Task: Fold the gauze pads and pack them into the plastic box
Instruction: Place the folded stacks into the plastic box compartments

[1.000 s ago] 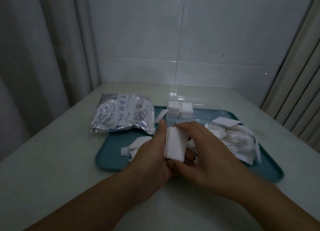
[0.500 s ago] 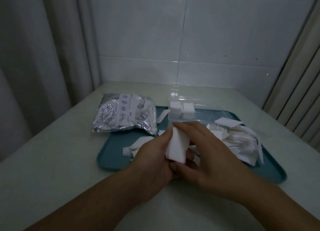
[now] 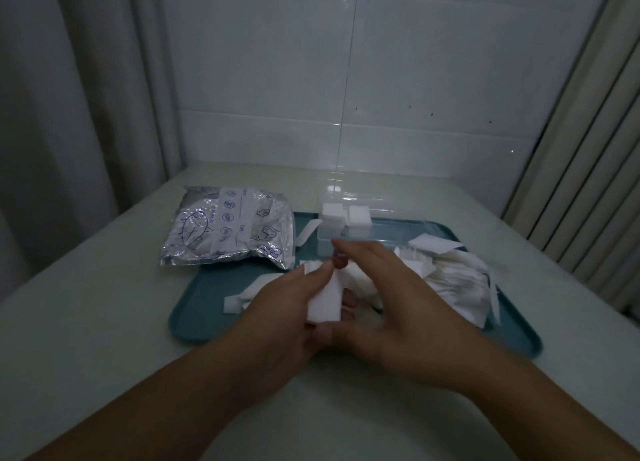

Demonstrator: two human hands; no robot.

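Dim, bluish light. Glare streak on wall tiles (image 3: 346, 80). Right hand (image 3: 391, 298) motion-blurred; edges bend from wide-angle lens.

The foil pouch (image 3: 230, 230) carries blue printing and doodles, a fish among them, but no word reads clearly

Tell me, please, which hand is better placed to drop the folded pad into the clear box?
Probably the right hand. It lies nearer the clear box, its fingers reaching toward it, while the left hand grips the folded pad on the side away from the box and would have to cross over.
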